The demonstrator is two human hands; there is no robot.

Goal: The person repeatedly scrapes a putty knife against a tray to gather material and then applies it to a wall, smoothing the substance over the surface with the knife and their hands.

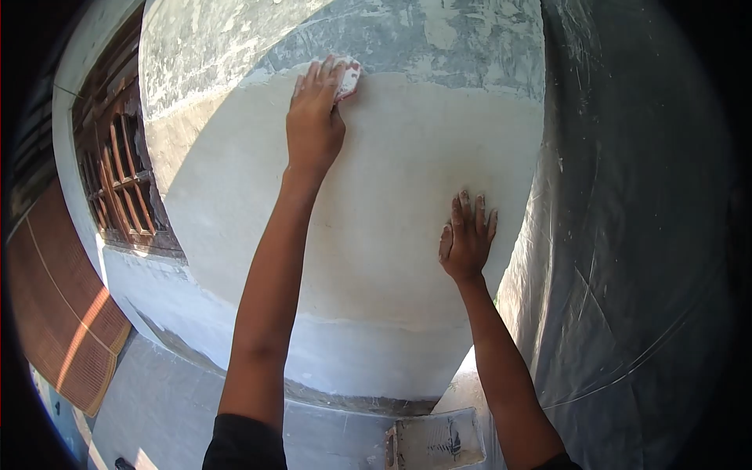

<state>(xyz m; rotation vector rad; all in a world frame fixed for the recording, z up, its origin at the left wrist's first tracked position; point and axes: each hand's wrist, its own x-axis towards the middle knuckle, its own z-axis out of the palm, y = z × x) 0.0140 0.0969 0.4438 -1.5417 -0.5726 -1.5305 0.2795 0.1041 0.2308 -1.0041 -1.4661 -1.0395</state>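
Note:
Up near the edge of the rough grey area, my left hand (315,125) presses a small pinkish-white block (348,80) against the wall (376,180). Its fingers are wrapped over the block, and white powder coats the fingertips. Lower and to the right, my right hand (468,239) lies against the smooth pale part of the wall with its fingers spread and nothing in it. Whitish dust covers those fingers too.
A window with wooden bars (125,184) is on the left, above a brown woven mat (66,301). Grey plastic sheeting (619,258) hangs along the right. A shallow tray (440,440) with dark marks stands below, near the wall's foot.

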